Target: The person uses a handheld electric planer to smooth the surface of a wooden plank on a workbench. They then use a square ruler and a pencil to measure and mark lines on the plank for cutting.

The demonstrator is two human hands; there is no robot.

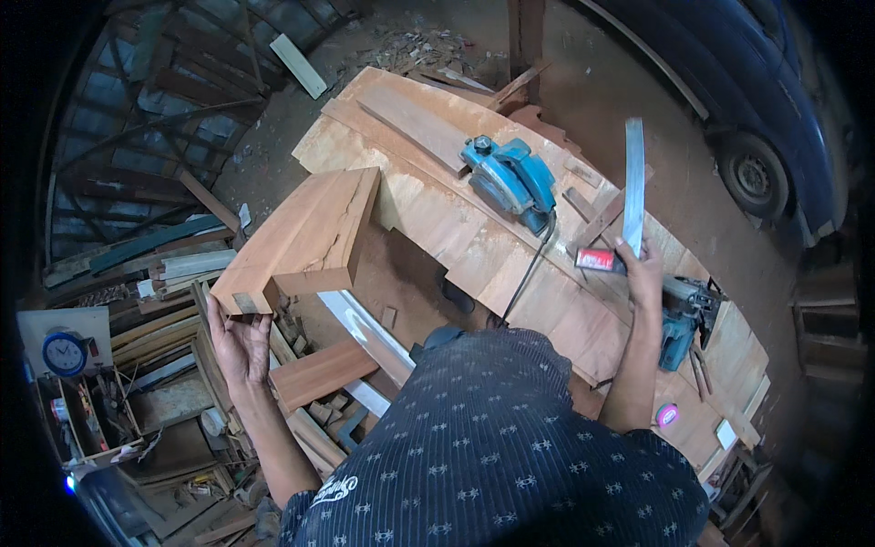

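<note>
My left hand [241, 346] grips the near end of a thick wooden workpiece [305, 228], made of reddish-brown boards joined together, with a dark crack line along its right part. Its far side lies near the left edge of the workbench [415, 201]. In my right hand [643, 273], raised over the bench's right side, is a try square [634, 173]. Its long metal blade points away from me, and its short red-and-dark stock sticks out to the left. Ahead of my body, a teal corded power tool [515, 182] sits on the bench beside a long board [415, 132].
A second teal power tool [679, 324] and a pink tape measure [667, 415] lie on the bench at right. Stacked timber offcuts [164, 337] and a blue-rimmed clock [66, 353] are at left. A dark vehicle [729, 82] stands at far right. A cable [533, 273] crosses the bench.
</note>
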